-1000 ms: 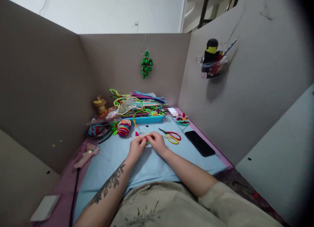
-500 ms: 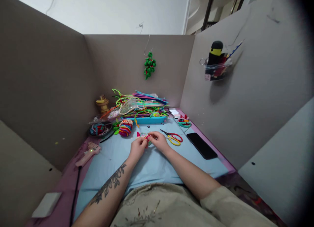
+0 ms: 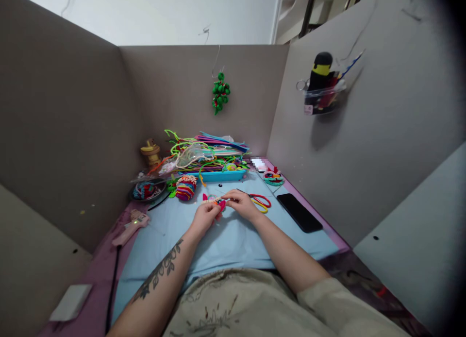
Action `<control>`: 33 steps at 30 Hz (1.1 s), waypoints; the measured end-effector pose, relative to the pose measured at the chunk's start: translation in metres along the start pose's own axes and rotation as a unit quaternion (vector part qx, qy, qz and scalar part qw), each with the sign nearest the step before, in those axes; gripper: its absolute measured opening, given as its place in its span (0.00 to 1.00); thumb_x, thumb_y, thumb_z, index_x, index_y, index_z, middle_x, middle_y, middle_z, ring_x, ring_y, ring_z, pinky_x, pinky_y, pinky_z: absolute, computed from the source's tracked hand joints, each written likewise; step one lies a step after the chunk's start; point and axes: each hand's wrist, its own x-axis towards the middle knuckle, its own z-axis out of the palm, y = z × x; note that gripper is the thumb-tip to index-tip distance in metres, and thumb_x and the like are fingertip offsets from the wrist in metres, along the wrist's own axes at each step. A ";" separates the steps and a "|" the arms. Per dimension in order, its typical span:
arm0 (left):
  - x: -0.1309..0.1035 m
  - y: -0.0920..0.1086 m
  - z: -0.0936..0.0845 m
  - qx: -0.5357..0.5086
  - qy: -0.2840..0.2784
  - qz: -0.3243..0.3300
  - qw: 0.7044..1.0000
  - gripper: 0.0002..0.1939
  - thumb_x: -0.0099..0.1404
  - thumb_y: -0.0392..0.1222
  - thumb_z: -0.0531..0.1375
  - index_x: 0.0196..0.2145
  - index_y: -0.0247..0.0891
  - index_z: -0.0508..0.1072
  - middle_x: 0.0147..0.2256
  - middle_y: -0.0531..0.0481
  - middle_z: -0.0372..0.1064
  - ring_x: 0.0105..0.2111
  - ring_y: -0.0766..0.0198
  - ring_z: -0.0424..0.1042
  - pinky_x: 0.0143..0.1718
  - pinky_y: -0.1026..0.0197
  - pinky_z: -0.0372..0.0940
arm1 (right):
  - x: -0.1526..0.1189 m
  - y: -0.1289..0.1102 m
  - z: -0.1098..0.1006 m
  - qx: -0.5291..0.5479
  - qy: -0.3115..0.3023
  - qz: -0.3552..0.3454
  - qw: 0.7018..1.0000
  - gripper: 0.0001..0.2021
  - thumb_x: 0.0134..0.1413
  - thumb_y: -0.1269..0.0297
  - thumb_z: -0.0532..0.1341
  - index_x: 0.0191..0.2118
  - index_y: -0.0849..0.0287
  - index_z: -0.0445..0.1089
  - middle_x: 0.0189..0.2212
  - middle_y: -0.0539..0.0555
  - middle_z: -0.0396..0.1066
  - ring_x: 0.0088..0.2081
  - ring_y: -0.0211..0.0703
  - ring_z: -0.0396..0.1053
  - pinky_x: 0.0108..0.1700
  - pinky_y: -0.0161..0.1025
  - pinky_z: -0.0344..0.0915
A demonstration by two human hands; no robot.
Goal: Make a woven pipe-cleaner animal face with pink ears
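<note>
A small pink, red and white fuzzy craft piece [image 3: 222, 205] is up between my hands, over the blue cloth [image 3: 233, 249]. My left hand [image 3: 206, 215] pinches it from the left, thumb and forefinger closed on its lower edge. My right hand [image 3: 239, 204] is at its right side with fingers bent and close together; what its fingertips hold, if anything, is too small to make out. Scissors with red and yellow handles [image 3: 262, 201] lie just right of my right hand, which covers their blades.
A blue tray [image 3: 225, 176] heaped with pipe cleaners stands at the back. A striped ball [image 3: 186, 188], a dark bowl [image 3: 148, 190] and a pink glue gun [image 3: 131, 227] lie left. A black phone [image 3: 299, 212] and a teal-red craft [image 3: 273, 177] lie right.
My right hand has shifted slightly right, away from my left fingers, and now covers the scissor blades. More of the craft piece's pink-red part shows. The whole view has tilted slightly.
</note>
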 end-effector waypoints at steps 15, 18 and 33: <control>0.000 0.005 0.001 -0.026 -0.023 -0.024 0.999 0.14 0.56 0.47 0.54 0.21 0.34 0.67 0.18 0.54 0.62 0.16 0.71 0.56 0.16 0.67 0.48 | 0.000 -0.009 0.007 -0.029 0.010 0.004 1.000 0.07 0.47 0.71 0.60 0.32 0.57 0.75 0.30 0.53 0.71 0.34 0.40 0.67 0.38 0.37 0.63; 0.000 0.007 0.001 0.072 0.012 0.036 0.997 0.15 0.57 0.45 0.53 0.17 0.35 0.65 0.16 0.55 0.60 0.17 0.70 0.56 0.20 0.66 0.50 | 0.000 -0.006 0.006 -0.037 0.017 0.058 0.997 0.09 0.46 0.67 0.62 0.36 0.58 0.74 0.33 0.53 0.71 0.32 0.38 0.66 0.32 0.34 0.62; 0.001 0.005 0.003 0.211 0.095 0.122 0.965 0.14 0.58 0.42 0.52 0.17 0.36 0.62 0.17 0.55 0.59 0.23 0.67 0.59 0.26 0.65 0.51 | -0.002 -0.006 0.027 -0.119 0.096 0.059 0.987 0.08 0.47 0.70 0.58 0.20 0.61 0.67 0.20 0.49 0.64 0.25 0.35 0.61 0.29 0.33 0.56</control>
